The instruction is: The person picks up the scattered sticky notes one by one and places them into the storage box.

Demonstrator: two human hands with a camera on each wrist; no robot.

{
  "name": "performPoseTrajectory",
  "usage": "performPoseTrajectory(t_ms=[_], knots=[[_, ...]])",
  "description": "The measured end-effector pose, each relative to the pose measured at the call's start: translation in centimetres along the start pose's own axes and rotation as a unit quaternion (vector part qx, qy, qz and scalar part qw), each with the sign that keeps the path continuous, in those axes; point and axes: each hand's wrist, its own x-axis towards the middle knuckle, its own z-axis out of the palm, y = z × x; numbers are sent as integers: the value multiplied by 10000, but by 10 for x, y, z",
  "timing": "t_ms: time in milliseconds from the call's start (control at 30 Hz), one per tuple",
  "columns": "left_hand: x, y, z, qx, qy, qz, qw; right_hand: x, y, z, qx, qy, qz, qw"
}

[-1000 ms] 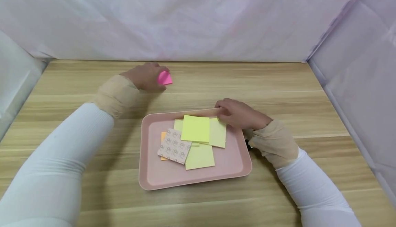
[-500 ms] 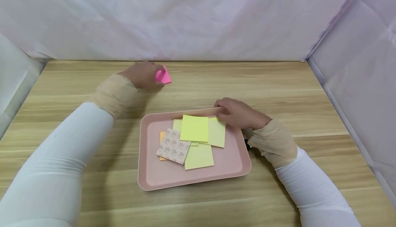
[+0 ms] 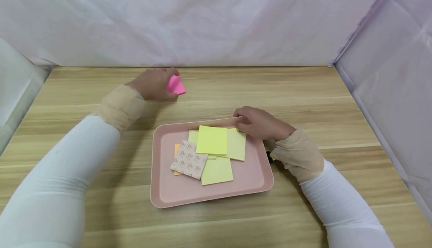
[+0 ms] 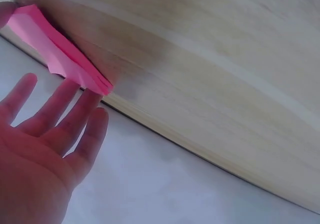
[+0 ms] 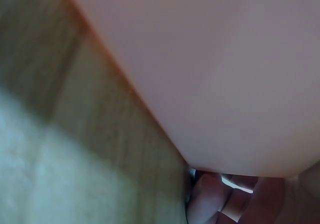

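My left hand (image 3: 155, 84) is at the back of the table and pinches a small pink sticky note pad (image 3: 176, 86) between thumb and fingers. In the left wrist view the pink pad (image 4: 57, 51) is tilted, with the thumb at one end and fingertips at its edge. My right hand (image 3: 261, 123) grips the far right corner of a pink tray (image 3: 256, 178). From the right wrist the tray's outer wall (image 5: 210, 84) fills most of the view, and curled fingers (image 5: 207, 199) show below its corner. In the tray lie a bright yellow sticky note pad (image 3: 212, 140) and several others.
Pale yellow pads (image 3: 217, 171) lie partly under the bright one. A patterned square pad (image 3: 189, 160) overlaps an orange pad (image 3: 176, 148). White sheeting (image 3: 202, 23) hangs along the back edge of the wood-grain table (image 3: 303, 94) and at both sides.
My left hand has drawn slightly left with the pink sticky note pad, which now looks more tilted. The right hand and the tray stay nearly where they were.
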Motion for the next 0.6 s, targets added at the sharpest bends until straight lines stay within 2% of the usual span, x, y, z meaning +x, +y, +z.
performPoseTrajectory(t_ms=[300,467,600], knots=[[-3,4,-2,-45,44,-45,10000,1,0,-2,-34,-29,6,10000],[-4,8,-6,-127,5,-130,9998,1,1,-2,37,-17,42,10000],[-6,13,-13,-129,33,-41,9999,1,2,-2,85,-33,61,9999]])
